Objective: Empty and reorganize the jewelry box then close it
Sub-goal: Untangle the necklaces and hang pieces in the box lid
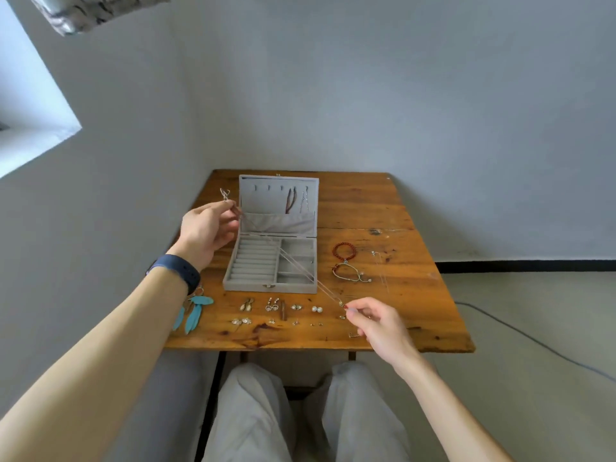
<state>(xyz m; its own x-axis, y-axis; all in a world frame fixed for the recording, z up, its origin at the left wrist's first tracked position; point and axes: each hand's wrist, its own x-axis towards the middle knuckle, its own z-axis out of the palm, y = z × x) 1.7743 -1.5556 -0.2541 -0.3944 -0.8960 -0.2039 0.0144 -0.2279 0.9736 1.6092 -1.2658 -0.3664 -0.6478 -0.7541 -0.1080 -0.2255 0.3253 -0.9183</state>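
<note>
Left hand (pixel 205 230) and right hand (pixel 376 323) pinch necklace (pixel 296 264).

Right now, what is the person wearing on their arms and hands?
No sleeves are in view on either arm. The left wrist wears a dark blue band, like a watch strap, just behind the left hand. The right hand shows a spot of red at one fingertip, probably nail polish. No rings can be made out.
</note>
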